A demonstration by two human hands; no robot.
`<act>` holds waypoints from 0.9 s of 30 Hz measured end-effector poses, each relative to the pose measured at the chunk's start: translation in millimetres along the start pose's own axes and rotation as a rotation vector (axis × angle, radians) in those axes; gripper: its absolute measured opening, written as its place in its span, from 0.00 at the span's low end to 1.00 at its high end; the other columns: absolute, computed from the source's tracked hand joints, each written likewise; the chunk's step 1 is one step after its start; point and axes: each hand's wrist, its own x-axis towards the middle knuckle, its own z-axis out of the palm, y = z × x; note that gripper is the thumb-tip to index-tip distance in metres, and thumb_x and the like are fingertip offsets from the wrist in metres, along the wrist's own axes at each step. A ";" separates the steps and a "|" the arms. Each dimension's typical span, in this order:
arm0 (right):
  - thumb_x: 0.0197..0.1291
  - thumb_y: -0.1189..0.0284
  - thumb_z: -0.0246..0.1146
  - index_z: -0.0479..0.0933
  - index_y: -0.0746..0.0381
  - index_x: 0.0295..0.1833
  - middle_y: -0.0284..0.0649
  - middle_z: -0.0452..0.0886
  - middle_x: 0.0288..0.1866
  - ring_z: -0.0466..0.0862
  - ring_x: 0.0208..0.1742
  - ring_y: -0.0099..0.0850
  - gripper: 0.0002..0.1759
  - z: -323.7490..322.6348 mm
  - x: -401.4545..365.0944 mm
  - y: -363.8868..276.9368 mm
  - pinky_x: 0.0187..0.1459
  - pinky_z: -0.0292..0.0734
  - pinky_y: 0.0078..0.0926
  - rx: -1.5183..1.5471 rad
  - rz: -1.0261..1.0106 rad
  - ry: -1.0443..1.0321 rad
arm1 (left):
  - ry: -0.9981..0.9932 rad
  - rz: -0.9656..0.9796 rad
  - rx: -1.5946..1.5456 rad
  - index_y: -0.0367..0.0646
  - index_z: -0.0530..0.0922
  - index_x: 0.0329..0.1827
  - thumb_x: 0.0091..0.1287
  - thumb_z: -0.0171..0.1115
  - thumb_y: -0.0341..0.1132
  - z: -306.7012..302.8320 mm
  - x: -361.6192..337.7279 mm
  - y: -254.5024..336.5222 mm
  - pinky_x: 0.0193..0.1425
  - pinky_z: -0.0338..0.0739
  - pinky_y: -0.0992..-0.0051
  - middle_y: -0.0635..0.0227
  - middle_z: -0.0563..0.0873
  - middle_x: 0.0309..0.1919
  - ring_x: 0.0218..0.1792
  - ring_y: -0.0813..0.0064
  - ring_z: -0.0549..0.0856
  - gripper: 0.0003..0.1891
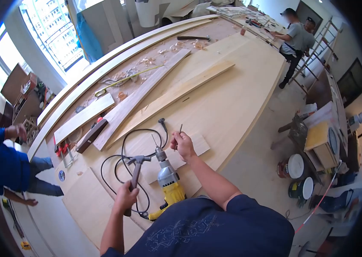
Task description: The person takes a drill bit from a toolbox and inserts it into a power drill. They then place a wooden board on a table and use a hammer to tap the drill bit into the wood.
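Observation:
My left hand [125, 196] is wrapped round the handle of a claw hammer [136, 169], its metal head pointing up and away from me. In my right hand [182, 145] a thin, dark, pencil-like rod [180, 128] is pinched and sticks out above the fingers. Between the two hands a yellow and grey power drill [170, 184] lies on the wooden worktop [232, 103], its bit pointing away. A black cable [123, 147] loops round beside it. Under my right hand and the drill lies a pale flat board [200, 143].
Long planks [176, 94] and a wood plane [92, 136] lie ahead. Another hammer [193, 38] rests farther off among shavings. Red clamps [63, 150] sit at the left edge. A person in blue [12, 160] stands left; two people [294, 40] are at the far right. Buckets [295, 166] stand right.

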 end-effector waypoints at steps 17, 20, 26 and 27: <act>0.66 0.58 0.66 0.78 0.61 0.33 0.26 0.71 0.22 0.68 0.22 0.15 0.17 -101.7 -87.7 0.4 0.24 0.64 0.19 -0.365 -0.051 0.386 | 0.228 0.446 0.277 0.38 0.80 0.53 0.61 0.65 0.29 49.9 -0.3 -34.0 0.56 0.76 0.61 0.52 0.81 0.48 0.50 0.50 0.81 0.16; 0.67 0.60 0.65 0.78 0.60 0.33 0.25 0.73 0.24 0.70 0.25 0.16 0.15 -119.2 -91.3 14.8 0.27 0.68 0.19 -0.402 -0.147 0.476 | 0.243 0.446 0.212 0.38 0.80 0.52 0.61 0.64 0.28 54.6 -3.1 -41.9 0.56 0.76 0.61 0.52 0.82 0.46 0.50 0.51 0.81 0.15; 0.65 0.62 0.63 0.78 0.63 0.39 0.44 0.83 0.31 0.82 0.32 0.34 0.14 -150.6 -87.2 49.4 0.38 0.78 0.34 -1.041 -0.224 0.562 | 0.313 0.510 0.162 0.38 0.81 0.49 0.62 0.61 0.28 63.7 -11.6 -42.1 0.55 0.77 0.60 0.52 0.83 0.44 0.48 0.50 0.82 0.12; 0.64 0.62 0.62 0.79 0.63 0.40 0.48 0.84 0.34 0.83 0.34 0.39 0.13 -143.9 -89.2 46.7 0.40 0.78 0.37 -1.072 -0.191 0.536 | 0.305 0.532 0.155 0.39 0.81 0.49 0.63 0.61 0.29 61.5 -14.9 -37.3 0.54 0.77 0.59 0.51 0.83 0.46 0.48 0.49 0.82 0.12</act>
